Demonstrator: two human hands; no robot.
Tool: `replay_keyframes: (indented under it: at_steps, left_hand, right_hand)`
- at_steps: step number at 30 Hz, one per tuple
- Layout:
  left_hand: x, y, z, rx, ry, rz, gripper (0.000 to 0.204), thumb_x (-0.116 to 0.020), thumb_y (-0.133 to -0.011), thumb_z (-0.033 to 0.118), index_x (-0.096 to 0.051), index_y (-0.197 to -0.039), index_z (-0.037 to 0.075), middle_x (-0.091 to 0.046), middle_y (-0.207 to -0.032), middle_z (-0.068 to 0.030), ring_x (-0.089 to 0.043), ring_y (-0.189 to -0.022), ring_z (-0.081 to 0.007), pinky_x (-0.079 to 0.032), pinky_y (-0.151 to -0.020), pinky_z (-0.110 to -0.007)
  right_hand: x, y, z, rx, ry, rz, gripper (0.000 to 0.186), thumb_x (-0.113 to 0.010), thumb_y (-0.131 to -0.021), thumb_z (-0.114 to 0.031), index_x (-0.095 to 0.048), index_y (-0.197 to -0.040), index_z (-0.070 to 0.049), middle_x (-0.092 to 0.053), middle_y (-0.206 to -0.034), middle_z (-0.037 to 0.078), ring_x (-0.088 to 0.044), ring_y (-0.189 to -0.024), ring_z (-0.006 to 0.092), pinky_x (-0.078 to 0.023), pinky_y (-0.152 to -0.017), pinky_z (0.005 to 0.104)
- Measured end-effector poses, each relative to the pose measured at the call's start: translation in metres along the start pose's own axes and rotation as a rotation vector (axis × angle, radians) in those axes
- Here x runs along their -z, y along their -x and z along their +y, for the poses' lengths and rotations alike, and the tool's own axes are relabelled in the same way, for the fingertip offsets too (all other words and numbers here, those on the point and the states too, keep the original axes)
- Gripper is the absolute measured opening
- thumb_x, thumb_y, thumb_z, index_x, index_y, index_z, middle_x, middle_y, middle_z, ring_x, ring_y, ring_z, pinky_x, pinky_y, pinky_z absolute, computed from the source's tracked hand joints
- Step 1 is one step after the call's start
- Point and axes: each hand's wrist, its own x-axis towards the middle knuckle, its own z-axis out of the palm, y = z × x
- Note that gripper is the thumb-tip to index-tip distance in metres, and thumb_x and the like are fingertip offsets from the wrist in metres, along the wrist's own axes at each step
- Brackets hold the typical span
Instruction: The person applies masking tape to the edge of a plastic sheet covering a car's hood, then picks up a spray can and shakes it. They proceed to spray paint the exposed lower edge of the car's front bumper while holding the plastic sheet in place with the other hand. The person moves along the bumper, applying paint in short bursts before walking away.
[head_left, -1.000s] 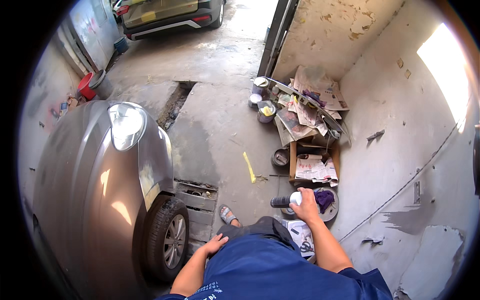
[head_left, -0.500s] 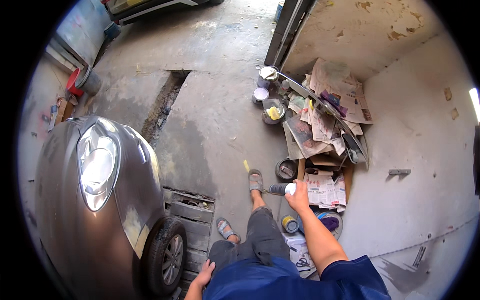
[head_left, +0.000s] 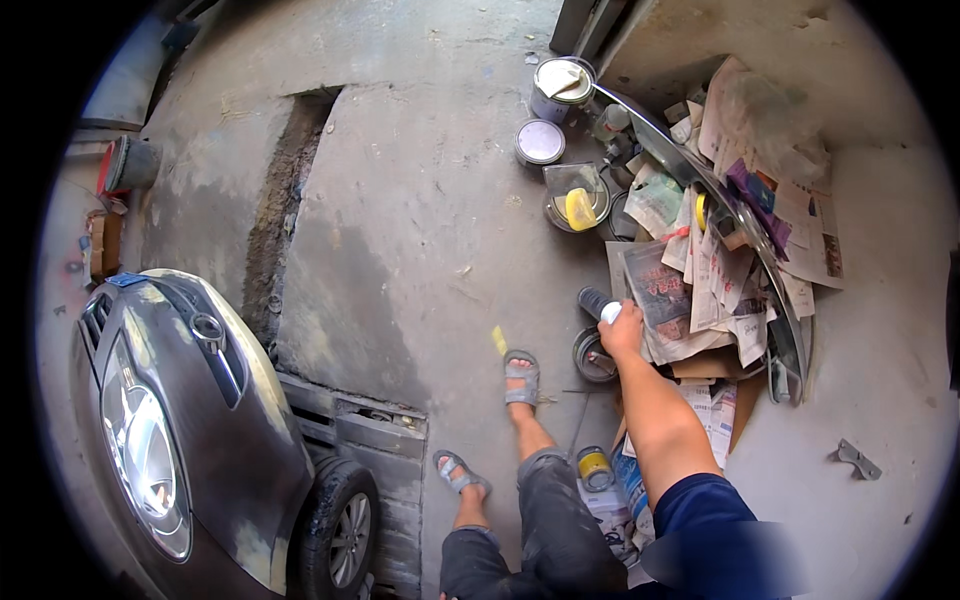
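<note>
My right hand [head_left: 624, 330] is closed around a dark cylindrical can with a white end [head_left: 598, 303]. The arm is stretched forward over the things along the wall. Just below the can on the floor is an open round tin [head_left: 596, 354], with something small inside it. Beside my hand lies a heap of newspapers [head_left: 660, 300]. Nearer my legs stands a small tin with a yellow band [head_left: 595, 469]. My left hand does not show.
At left stands a dark car front [head_left: 210, 430] with pale patches; its wheel [head_left: 345, 525] is by a slatted floor grate [head_left: 380, 470]. A trench [head_left: 285, 200] cuts the concrete. Paint tins [head_left: 540, 142] and a long curved panel [head_left: 690, 155] lie at the right wall. Buckets [head_left: 130, 165] stand far left.
The view has shifted forward and right. My right hand has reached farther forward with the can, from beside the lower newspapers to above the open tin. My left hand has left the picture.
</note>
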Motion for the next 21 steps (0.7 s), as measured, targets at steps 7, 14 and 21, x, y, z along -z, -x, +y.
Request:
replay_keyframes:
  at_steps: [7,14,21]
  left_hand:
    - [-0.025,0.003,0.018,0.081,0.142,0.001,0.086,-0.046,-0.095,0.059,-0.018,-0.154,0.004,-0.024,-0.159,-0.0143,-0.020,-0.146,-0.0255,-0.018,-0.117,-0.034]
    - [-0.020,-0.006,0.016,0.009,0.091,0.063,0.084,-0.049,-0.096,0.054,-0.019,-0.152,-0.001,-0.023,-0.158,-0.0177,-0.020,-0.146,-0.0269,-0.018,-0.117,-0.033]
    - [-0.022,-0.002,0.072,-0.187,0.078,0.087,0.081,-0.049,-0.097,0.051,-0.020,-0.151,-0.003,-0.026,-0.157,-0.0192,-0.021,-0.146,-0.0270,-0.016,-0.118,-0.032]
  right_hand:
    - [-0.033,-0.037,-0.043,0.034,0.001,0.080,0.063,-0.071,-0.078,-0.014,-0.041,-0.132,-0.006,-0.043,-0.133,0.022,-0.048,-0.118,0.0445,-0.044,-0.099,0.0488]
    - [-0.007,-0.041,-0.044,0.207,-0.031,0.107,0.061,-0.072,-0.077,-0.014,-0.044,-0.130,-0.005,-0.045,-0.131,0.022,-0.048,-0.118,0.0437,-0.043,-0.099,0.0475]
    - [-0.012,-0.066,-0.086,0.368,0.111,0.075,0.061,-0.074,-0.076,-0.015,-0.044,-0.129,-0.006,-0.045,-0.129,0.020,-0.052,-0.112,0.0429,-0.047,-0.094,0.0476]
